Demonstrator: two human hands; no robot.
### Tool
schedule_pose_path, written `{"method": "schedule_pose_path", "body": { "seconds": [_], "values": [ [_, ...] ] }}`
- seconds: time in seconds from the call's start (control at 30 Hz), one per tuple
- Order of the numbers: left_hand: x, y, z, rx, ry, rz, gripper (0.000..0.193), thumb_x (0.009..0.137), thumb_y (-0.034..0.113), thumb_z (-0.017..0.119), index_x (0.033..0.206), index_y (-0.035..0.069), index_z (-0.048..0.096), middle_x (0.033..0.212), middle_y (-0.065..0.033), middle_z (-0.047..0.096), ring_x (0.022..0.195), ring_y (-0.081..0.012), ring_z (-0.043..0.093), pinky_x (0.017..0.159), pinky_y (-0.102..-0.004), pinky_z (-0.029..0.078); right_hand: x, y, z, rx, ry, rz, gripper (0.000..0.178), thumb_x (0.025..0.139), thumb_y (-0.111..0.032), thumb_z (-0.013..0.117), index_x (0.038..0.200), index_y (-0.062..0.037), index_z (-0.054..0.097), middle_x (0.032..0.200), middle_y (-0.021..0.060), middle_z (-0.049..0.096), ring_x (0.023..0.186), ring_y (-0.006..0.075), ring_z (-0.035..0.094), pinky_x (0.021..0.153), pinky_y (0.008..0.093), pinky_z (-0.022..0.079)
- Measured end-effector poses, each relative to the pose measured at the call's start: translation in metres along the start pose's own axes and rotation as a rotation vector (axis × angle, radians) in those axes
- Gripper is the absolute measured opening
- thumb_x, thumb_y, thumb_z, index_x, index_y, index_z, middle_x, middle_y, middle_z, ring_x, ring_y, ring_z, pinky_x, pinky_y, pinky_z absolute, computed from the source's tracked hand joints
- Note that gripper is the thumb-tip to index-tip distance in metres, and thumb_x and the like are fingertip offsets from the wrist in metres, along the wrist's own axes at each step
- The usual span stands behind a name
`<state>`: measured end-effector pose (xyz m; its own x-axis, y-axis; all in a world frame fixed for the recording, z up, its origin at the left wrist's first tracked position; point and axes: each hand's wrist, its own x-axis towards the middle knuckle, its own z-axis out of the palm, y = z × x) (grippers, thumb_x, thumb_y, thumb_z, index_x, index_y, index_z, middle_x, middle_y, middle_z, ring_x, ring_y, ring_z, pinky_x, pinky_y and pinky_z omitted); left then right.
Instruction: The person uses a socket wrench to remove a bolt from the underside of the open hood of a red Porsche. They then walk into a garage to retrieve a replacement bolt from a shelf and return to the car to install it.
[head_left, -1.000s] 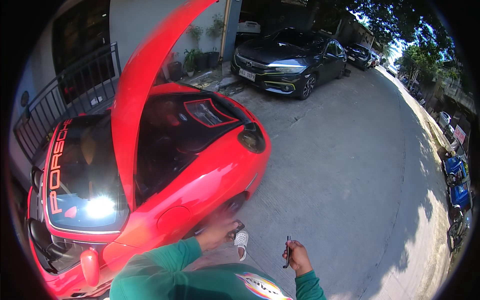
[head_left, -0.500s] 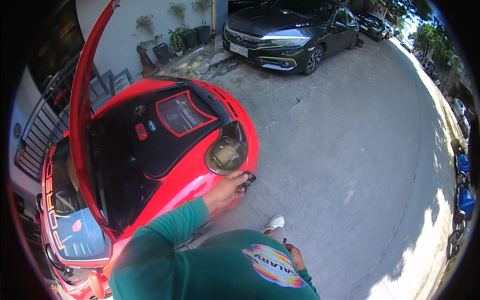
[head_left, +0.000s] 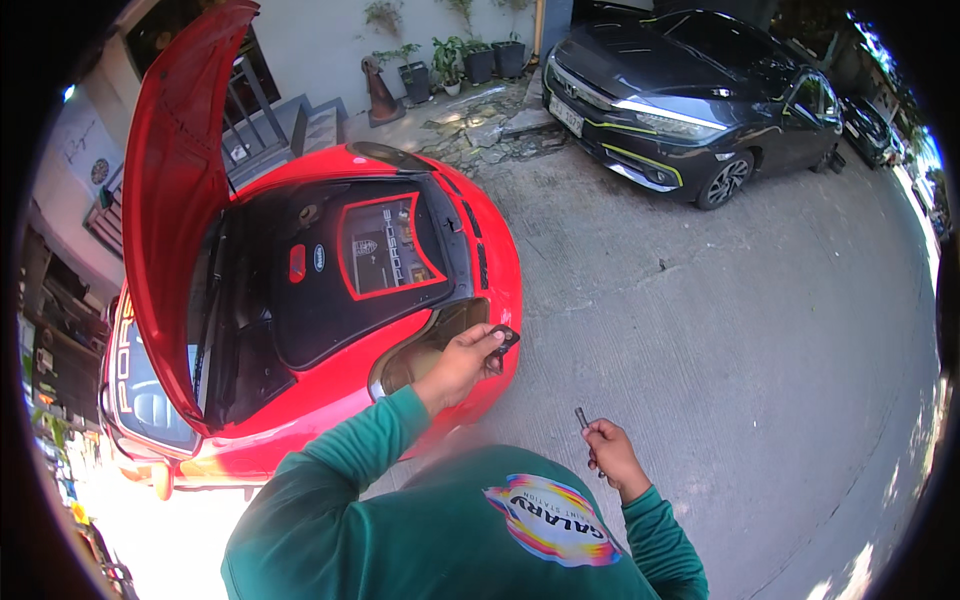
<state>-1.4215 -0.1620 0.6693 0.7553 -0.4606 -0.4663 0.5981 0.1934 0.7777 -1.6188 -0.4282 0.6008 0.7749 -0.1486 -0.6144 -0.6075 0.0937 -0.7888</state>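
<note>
My left hand (head_left: 462, 366), reaching over the front corner of a red car (head_left: 330, 455), is closed on a small black key fob (head_left: 508, 338) held in the fingertips. Beneath that hand is the car's headlight (head_left: 405, 365). To the right, over the concrete, my right hand (head_left: 614, 455) grips a short, thin dark rod (head_left: 581, 415) whose end sticks up past the fingers; its kind cannot be made out. The car's front lid (head_left: 180, 190) stands raised, baring a black-lined compartment with a red-framed clear panel (head_left: 365, 265).
A dark grey car (head_left: 690, 110) is parked ahead to the right, with another car behind it. Potted plants (head_left: 478, 65) and a brown cone (head_left: 381, 95) stand along the wall. Steps and a metal railing (head_left: 250, 110) lie beyond the red car.
My view has turned left, so the scene has shifted to the right. My right hand has come up and out from beside my body with the rod. My left hand still holds the fob.
</note>
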Motion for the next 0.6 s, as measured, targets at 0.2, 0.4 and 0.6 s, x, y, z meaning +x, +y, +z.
{"method": "schedule_pose_path", "body": {
  "seconds": [0.2, 0.4, 0.6],
  "values": [
    [0.104, 0.074, 0.046, 0.048, 0.292, 0.332, 0.011, 0.105, 0.016, 0.061, 0.111, 0.008, 0.066, 0.082, 0.0032, 0.062, 0.067, -0.0033, 0.056, 0.062, -0.0202, 0.047, 0.129, -0.247, 0.022, -0.267, -0.329, -0.447, 0.013, 0.103, -0.016, 0.061, 0.101, -0.003, 0.059, 0.069, -0.0023, 0.049, 0.052, 0.0066, 0.047, 0.045, 0.0255, 0.041],
    [0.243, 0.162, 0.045, -0.074, 0.428, 0.542, 0.015, 0.104, 0.015, 0.061, 0.114, 0.004, 0.065, 0.087, 0.0024, 0.063, 0.07, -0.004, 0.056, 0.064, -0.0216, 0.049, 0.288, -0.375, 0.053, -0.352, -0.431, -0.652, 0.014, 0.104, -0.017, 0.06, 0.101, -0.0028, 0.058, 0.071, -0.0013, 0.054, 0.05, 0.0063, 0.047, 0.044, 0.0257, 0.04],
    [0.333, 0.254, 0.075, -0.016, 0.621, 0.605, 0.017, 0.103, 0.015, 0.062, 0.115, 0.003, 0.067, 0.087, 0.0004, 0.064, 0.07, -0.0057, 0.056, 0.066, -0.0232, 0.049, 0.378, -0.498, 0.033, -0.302, -0.58, -0.45, 0.013, 0.102, -0.015, 0.061, 0.1, -0.0023, 0.06, 0.072, -0.0006, 0.058, 0.053, 0.0082, 0.052, 0.047, 0.0282, 0.042]
  ]
}}
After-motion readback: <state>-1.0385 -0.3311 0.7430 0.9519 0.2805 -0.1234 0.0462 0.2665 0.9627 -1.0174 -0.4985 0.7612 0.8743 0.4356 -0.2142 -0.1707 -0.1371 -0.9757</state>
